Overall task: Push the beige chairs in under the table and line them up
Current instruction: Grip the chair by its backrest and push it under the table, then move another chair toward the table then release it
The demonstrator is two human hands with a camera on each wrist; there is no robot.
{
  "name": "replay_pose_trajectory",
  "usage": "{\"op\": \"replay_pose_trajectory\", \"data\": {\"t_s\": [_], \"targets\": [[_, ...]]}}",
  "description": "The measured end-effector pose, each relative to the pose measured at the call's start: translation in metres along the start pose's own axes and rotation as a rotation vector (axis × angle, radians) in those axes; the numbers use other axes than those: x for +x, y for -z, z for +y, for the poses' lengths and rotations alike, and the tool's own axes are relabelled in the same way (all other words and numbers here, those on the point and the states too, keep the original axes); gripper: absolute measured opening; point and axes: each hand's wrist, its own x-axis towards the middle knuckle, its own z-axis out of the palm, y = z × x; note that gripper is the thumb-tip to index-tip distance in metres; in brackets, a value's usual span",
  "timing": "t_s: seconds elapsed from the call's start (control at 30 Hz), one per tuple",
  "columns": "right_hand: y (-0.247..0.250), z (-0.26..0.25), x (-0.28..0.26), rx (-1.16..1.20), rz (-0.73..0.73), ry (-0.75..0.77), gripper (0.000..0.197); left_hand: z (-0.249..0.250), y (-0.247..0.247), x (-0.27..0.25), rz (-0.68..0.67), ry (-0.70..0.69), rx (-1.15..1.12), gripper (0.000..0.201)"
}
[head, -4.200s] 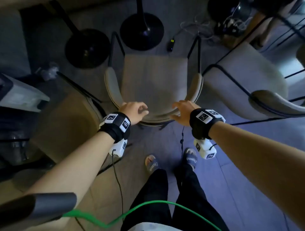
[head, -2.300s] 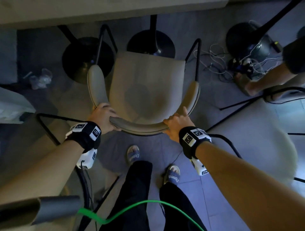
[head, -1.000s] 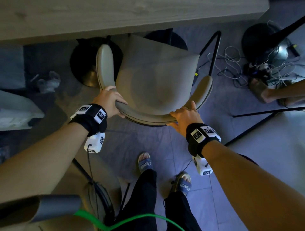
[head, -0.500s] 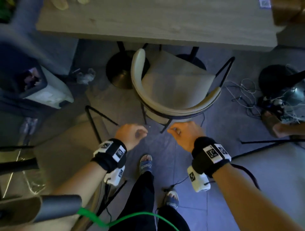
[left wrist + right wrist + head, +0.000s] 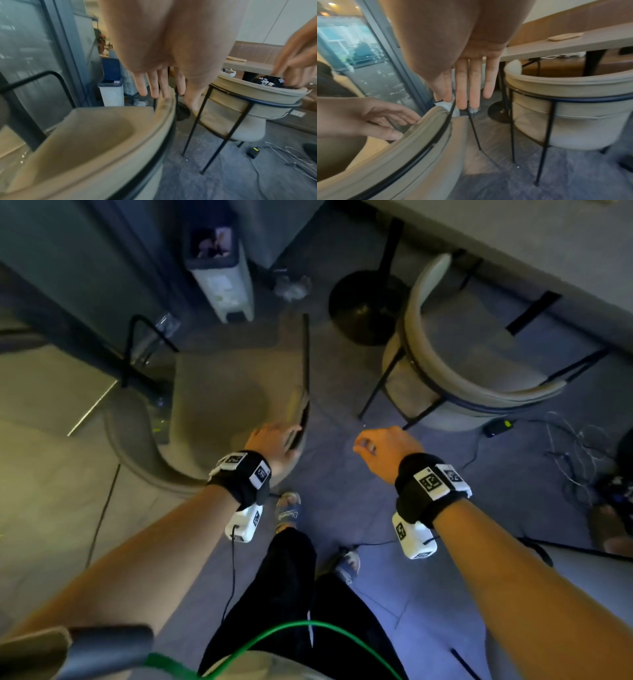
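— Two chairs showed: one [image 5: 472, 378] sat tucked partly under the surface [image 5: 513, 241], the other [image 5: 205, 405] stood out on the floor, well apart from the surface, near a bin [image 5: 219, 268].

— Where were the hands?

— Left hand [image 5: 274, 446] lay with straight fingers [image 5: 154, 86] on the outer chair's backrest rim, touching it but not closed round it. Right hand [image 5: 383, 446] hung between the chairs, fingers relaxed, holding nothing.

— How would that chair handle?

— I judged it light enough to slide: padded shell, thin black metal legs. The soft rim would give a little, so both hands should take the backrest's curved top, either side, and push evenly, lest it swing round.
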Motion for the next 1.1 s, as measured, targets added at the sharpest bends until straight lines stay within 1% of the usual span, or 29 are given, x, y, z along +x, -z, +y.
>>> {"op": "replay_pose_trajectory", "data": {"t_s": [0.07, 0.13, 0.23, 0.33, 0.4, 0.47, 0.53, 0.6, 0.63, 0.7, 0.73, 0.8, 0.83, 0.9, 1.03, 1.1], "targets": [[-0.01, -0.027, 0.012, -0.015, -0.009, 0.049, 0.019, -0.024, 0.006, -0.011, -0.007, 0.001, 0.015, 0.05], [-0.02, -0.056, 0.025, -0.048, -0.038, 0.084, 0.026, -0.053, 0.013, -0.021, -0.027, 0.013, 0.044, 0.049], [-0.038, -0.101, 0.042, -0.087, -0.095, 0.121, 0.041, -0.106, 0.02, -0.029, -0.095, 0.056, 0.086, 0.045], [-0.065, -0.148, 0.056, -0.128, -0.196, 0.149, 0.061, -0.163, 0.026, -0.04, -0.202, 0.072, 0.108, 0.049], [-0.088, -0.181, 0.064, -0.128, -0.275, 0.164, 0.071, -0.206, 0.029, -0.053, -0.26, 0.081, 0.127, 0.053], [-0.113, -0.212, 0.069, -0.093, -0.372, 0.13, 0.078, -0.249, 0.035, -0.068, -0.264, 0.069, 0.167, 0.054], [-0.141, -0.237, 0.075, -0.059, -0.457, 0.096, 0.081, -0.289, 0.042, -0.08, -0.246, 0.019, 0.238, 0.061], [-0.167, -0.257, 0.083, -0.085, -0.493, 0.095, 0.085, -0.315, 0.054, -0.082, -0.218, -0.031, 0.298, 0.065], [-0.177, -0.265, 0.087, -0.121, -0.473, 0.101, 0.082, -0.324, 0.06, -0.079, -0.191, -0.051, 0.314, 0.062], [-0.185, -0.272, 0.092, -0.215, -0.395, 0.129, 0.066, -0.334, 0.071, -0.068, -0.156, -0.061, 0.3, 0.054], [-0.188, -0.274, 0.095, -0.251, -0.367, 0.141, 0.06, -0.339, 0.075, -0.059, -0.163, -0.065, 0.275, 0.053], [-0.186, -0.27, 0.097, -0.316, -0.346, 0.151, 0.055, -0.345, 0.08, -0.042, -0.233, -0.094, 0.242, 0.055], [-0.185, -0.267, 0.097, -0.341, -0.343, 0.141, 0.055, -0.348, 0.08, -0.035, -0.274, -0.12, 0.246, 0.056], [-0.185, -0.263, 0.097, -0.377, -0.322, 0.113, 0.056, -0.354, 0.08, -0.026, -0.306, -0.171, 0.262, 0.059], [-0.181, -0.259, 0.106, -0.399, -0.275, 0.04, 0.06, -0.354, 0.087, -0.017, -0.252, -0.25, 0.248, 0.058], [-0.177, -0.256, 0.11, -0.397, -0.255, 0.012, 0.06, -0.349, 0.091, -0.012, -0.241, -0.261, 0.214, 0.061]]}}
